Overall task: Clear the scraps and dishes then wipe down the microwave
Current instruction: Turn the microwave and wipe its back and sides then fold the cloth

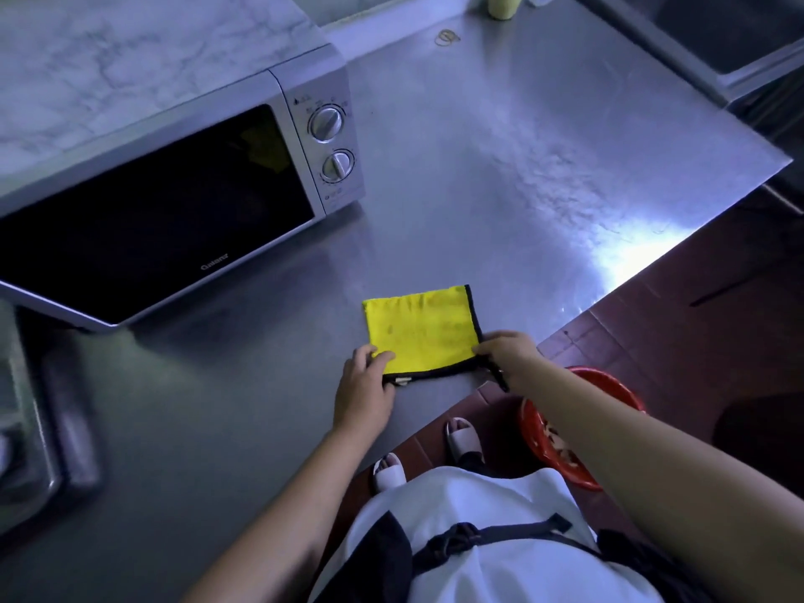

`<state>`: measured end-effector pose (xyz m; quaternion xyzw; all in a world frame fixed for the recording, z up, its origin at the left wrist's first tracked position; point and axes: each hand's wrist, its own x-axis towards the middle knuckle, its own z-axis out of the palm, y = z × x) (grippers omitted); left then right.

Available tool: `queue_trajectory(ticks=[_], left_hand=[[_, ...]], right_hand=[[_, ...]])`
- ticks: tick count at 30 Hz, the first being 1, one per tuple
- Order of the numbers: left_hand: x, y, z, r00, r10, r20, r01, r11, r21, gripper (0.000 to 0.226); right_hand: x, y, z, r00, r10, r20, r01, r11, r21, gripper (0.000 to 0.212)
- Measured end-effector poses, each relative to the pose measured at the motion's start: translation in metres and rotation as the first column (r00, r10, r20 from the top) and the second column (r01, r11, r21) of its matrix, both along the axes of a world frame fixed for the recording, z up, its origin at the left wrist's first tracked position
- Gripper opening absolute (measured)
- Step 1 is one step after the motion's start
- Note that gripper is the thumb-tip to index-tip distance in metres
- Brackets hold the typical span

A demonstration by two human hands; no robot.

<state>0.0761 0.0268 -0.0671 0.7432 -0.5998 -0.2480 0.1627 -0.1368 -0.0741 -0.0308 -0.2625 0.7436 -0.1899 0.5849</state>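
Note:
A yellow cloth [422,330] with a black hem lies folded flat on the steel counter [500,167], near its front edge. My left hand [363,387] pinches the cloth's near left corner, thumb on top. My right hand [507,354] pinches the near right corner. A silver microwave [182,167] with a dark door, shut, and two round knobs stands on the counter to the left, apart from the cloth.
A red basin [548,433] holding scraps sits on the floor under my right forearm. A sink edge [39,428] shows at the far left. Rubber bands [448,37] and a pale bottle [504,4] lie at the counter's back. A second steel surface [718,37] is at top right.

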Motion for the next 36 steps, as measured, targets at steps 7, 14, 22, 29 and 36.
queue_trajectory(ticks=[7,14,22,29,36], left_hand=[[-0.010,-0.001,0.005,0.813,0.380,-0.441,-0.382,0.920,0.090,0.039],[-0.002,-0.028,0.019,0.209,0.765,-0.610,-0.544,0.609,0.577,0.030],[0.006,-0.046,0.042,0.094,0.790,-0.606,-0.330,0.599,0.730,0.006],[0.023,-0.057,0.070,-0.125,0.667,-0.734,-0.237,0.699,0.675,0.030],[0.032,-0.052,0.080,-0.041,0.482,-0.875,0.095,0.874,0.477,0.053]], right_hand=[[0.003,0.004,-0.021,0.939,0.141,-0.315,-0.177,0.980,-0.087,0.047],[0.014,-0.001,-0.014,0.944,0.179,-0.277,-0.178,0.984,0.028,0.018],[0.010,-0.017,0.004,0.991,0.113,-0.075,-0.120,0.988,-0.095,0.040],[-0.009,-0.034,0.047,0.918,0.034,0.396,-0.058,0.997,0.047,0.027],[-0.021,-0.013,0.068,0.865,-0.003,0.501,0.097,0.982,-0.161,0.033]])
